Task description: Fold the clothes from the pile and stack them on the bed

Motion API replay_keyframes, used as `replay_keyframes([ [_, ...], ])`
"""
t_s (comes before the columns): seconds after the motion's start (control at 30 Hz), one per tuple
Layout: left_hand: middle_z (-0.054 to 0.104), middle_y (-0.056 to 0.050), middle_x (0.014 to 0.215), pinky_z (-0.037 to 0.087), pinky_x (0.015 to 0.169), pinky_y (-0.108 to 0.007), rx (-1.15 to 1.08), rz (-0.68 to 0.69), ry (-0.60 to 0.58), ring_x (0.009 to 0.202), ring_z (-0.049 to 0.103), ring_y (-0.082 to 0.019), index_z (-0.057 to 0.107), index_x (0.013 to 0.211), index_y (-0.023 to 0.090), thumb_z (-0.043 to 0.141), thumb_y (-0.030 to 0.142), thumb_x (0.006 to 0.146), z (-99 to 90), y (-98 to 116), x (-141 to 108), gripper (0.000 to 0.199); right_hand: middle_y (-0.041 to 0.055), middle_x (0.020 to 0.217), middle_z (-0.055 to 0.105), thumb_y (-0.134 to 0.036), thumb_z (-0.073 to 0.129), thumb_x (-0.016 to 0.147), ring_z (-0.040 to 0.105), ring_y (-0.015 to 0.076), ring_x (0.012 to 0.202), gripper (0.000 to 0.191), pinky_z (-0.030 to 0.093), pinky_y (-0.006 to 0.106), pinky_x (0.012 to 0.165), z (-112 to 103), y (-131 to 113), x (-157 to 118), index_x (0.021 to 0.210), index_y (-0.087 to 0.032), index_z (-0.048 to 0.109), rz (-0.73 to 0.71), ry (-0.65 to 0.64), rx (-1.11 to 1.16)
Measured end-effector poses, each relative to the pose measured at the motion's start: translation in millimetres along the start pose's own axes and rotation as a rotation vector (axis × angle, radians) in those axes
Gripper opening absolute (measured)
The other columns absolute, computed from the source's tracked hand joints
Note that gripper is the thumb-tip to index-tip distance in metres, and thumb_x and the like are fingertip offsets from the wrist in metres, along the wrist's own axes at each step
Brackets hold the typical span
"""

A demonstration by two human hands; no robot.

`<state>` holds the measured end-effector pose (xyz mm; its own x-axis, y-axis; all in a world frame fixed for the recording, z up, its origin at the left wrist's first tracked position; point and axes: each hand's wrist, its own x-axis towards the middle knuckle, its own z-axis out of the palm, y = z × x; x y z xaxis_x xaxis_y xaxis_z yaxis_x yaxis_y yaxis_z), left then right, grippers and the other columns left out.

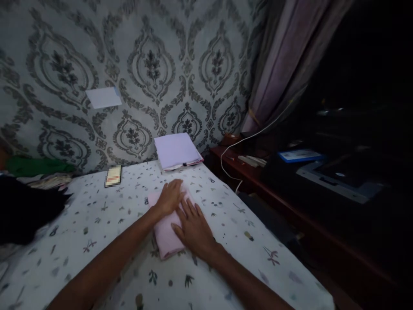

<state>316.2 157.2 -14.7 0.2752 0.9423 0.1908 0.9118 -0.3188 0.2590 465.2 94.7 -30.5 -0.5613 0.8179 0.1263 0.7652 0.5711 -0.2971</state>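
A folded pink cloth [166, 237] lies on a white printed sheet [122, 267] in front of me. My left hand [170, 198] rests across the far part of the cloth, palm down. Beside it, my right hand [195, 228] lies flat on the cloth's right side with its fingers spread. The two hands meet near the far end, the right fingertips close to the left palm. Parts of the cloth are hidden under both hands.
Beyond the cloth sits a stack of papers or books [177, 150] against the patterned wall. A phone [113, 176] lies at the far left, with dark clothing [29, 211] nearer. On the right, a white cable [222, 157] hangs by a reddish-brown desk [277, 191].
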Motion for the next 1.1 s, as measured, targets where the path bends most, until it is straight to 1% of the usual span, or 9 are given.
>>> replay_keyframes([
  [0.17,0.036,-0.007,0.161,0.017,0.124,-0.045,-0.042,0.026,-0.210,0.151,0.027,-0.021,0.036,0.153,0.023,0.026,0.046,0.103,-5.5,-33.5,-39.4,0.055,0.0170,0.162,0.025,-0.049,0.038,0.100,0.017,0.0332,0.152,0.065,0.016,0.054,0.123,3.4,-0.9,0.8,0.153,-0.012,0.040,-0.008,0.003,-0.020],
  [0.3,0.025,-0.010,0.165,0.013,0.122,-0.057,0.005,-0.116,-0.260,0.154,0.017,-0.025,0.032,0.155,0.023,0.026,0.047,0.102,-20.7,-80.3,-15.5,0.058,0.0161,0.162,0.025,-0.051,0.035,0.100,0.017,0.0324,0.152,0.065,0.016,0.053,0.123,4.1,-1.3,-0.7,0.154,-0.014,0.038,-0.006,0.009,-0.025],
  [0.4,0.014,-0.014,0.166,0.007,0.120,-0.062,0.056,-0.247,-0.206,0.155,0.009,-0.029,0.026,0.156,0.017,0.025,0.045,0.102,-26.0,-90.0,-5.6,0.061,0.0163,0.163,0.023,-0.050,0.035,0.100,0.015,0.0322,0.153,0.066,0.014,0.052,0.123,3.3,-2.7,-0.3,0.155,-0.013,0.036,0.005,-0.008,-0.031],
  [0.5,0.012,-0.014,0.167,0.005,0.122,-0.059,0.107,-0.213,-0.123,0.155,0.007,-0.028,0.023,0.157,0.018,0.027,0.048,0.103,-20.7,-64.8,-28.3,0.063,0.0151,0.163,0.023,-0.050,0.035,0.100,0.016,0.0319,0.153,0.065,0.014,0.053,0.122,5.5,-1.0,1.4,0.155,-0.015,0.035,-0.008,-0.005,-0.022],
  [0.73,0.018,-0.019,0.164,0.010,0.126,-0.049,0.054,0.268,-0.190,0.154,0.012,-0.027,0.017,0.158,0.009,0.031,0.068,0.096,-6.1,27.4,-146.6,0.087,0.0119,0.163,0.028,-0.027,0.027,0.101,0.021,0.0251,0.152,0.054,0.021,0.050,0.120,0.6,20.1,8.5,0.152,-0.017,0.041,-0.014,-0.097,0.099],
  [0.87,0.037,-0.012,0.160,0.025,0.124,-0.046,-0.041,0.367,-0.212,0.149,0.031,-0.025,0.037,0.151,0.022,0.038,0.050,0.101,-12.7,47.1,-189.5,0.057,0.0142,0.149,0.051,-0.026,0.034,0.099,0.040,0.0269,0.143,0.044,0.028,0.047,0.117,-10.8,27.1,30.6,0.134,-0.017,0.060,-0.039,-0.069,0.127],
  [0.97,0.063,-0.009,0.134,0.045,0.109,-0.044,-0.154,0.248,-0.088,0.126,0.056,-0.023,0.057,0.125,0.025,0.036,0.027,0.102,-19.6,52.1,-203.3,0.032,0.0155,0.149,0.049,-0.030,0.044,0.098,0.036,0.0292,0.144,0.039,0.021,0.048,0.118,-16.5,30.4,65.5,0.130,-0.016,0.062,-0.103,-0.020,0.105],
  [1.03,0.066,-0.011,0.116,0.055,0.092,-0.043,-0.240,-0.011,0.036,0.107,0.063,-0.023,0.057,0.114,0.021,0.041,0.027,0.099,-25.1,48.1,-203.4,0.023,0.0171,0.156,0.040,-0.031,0.055,0.093,0.028,0.0307,0.147,0.047,0.016,0.050,0.120,-18.4,34.9,94.5,0.137,-0.014,0.056,-0.141,-0.098,0.123],
  [1.1,0.062,-0.011,0.110,0.057,0.078,-0.040,-0.371,-0.308,0.117,0.097,0.063,-0.023,0.050,0.117,0.019,0.050,0.032,0.095,-31.6,38.0,-196.1,0.026,0.0175,0.153,0.043,-0.033,0.066,0.085,0.034,0.0330,0.144,0.055,0.021,0.050,0.118,-19.7,41.4,122.7,0.136,-0.015,0.056,-0.142,-0.214,0.174],
])
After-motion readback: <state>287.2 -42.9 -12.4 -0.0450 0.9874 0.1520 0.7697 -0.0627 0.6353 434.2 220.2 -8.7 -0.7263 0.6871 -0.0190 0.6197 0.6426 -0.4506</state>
